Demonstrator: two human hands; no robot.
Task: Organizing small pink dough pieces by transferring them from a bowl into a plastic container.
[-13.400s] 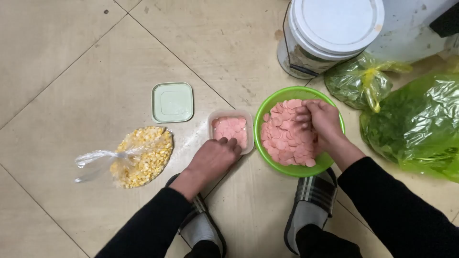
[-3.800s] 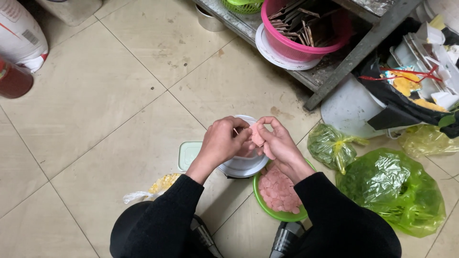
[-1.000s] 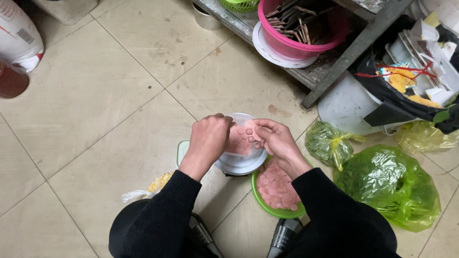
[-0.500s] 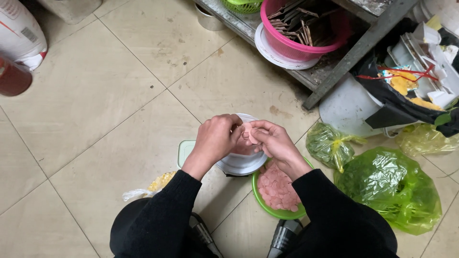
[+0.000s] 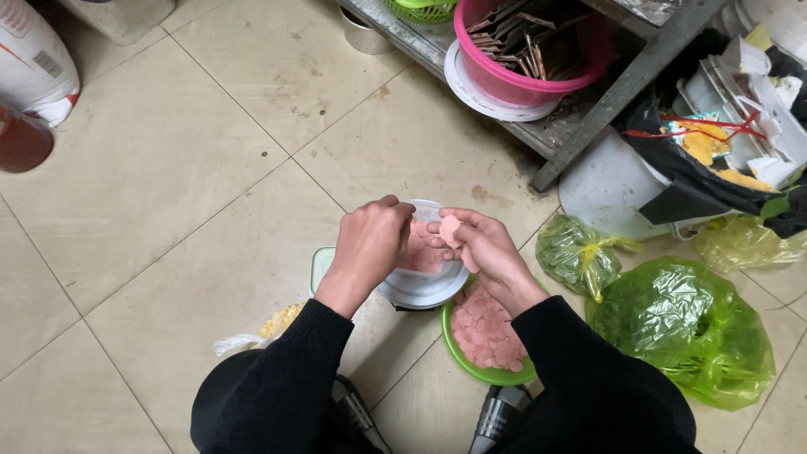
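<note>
My left hand (image 5: pixel 370 244) grips the near edge of a small clear container (image 5: pixel 423 252) holding pink meat slices, raised above a round white lid (image 5: pixel 420 290). My right hand (image 5: pixel 492 252) is at the container's right side and pinches one pink slice (image 5: pixel 450 229) in its fingertips. Below my right wrist, a green bowl (image 5: pixel 458 357) with several more pink slices (image 5: pixel 487 332) sits on the tiled floor. A pale green lid (image 5: pixel 319 262) shows partly behind my left wrist.
A bag of yellow corn kernels (image 5: pixel 271 324) lies by my left sleeve. Green plastic bags of leaves (image 5: pixel 677 328) lie to the right. At the back, a metal rack (image 5: pixel 588 118) holds a pink basket (image 5: pixel 525 59). A white sack (image 5: pixel 34 59) stands far left.
Earlier both hands were low at the floor, the right one in the green bowl. Now they hold the small container raised, and my right fingers have lifted one slice.
</note>
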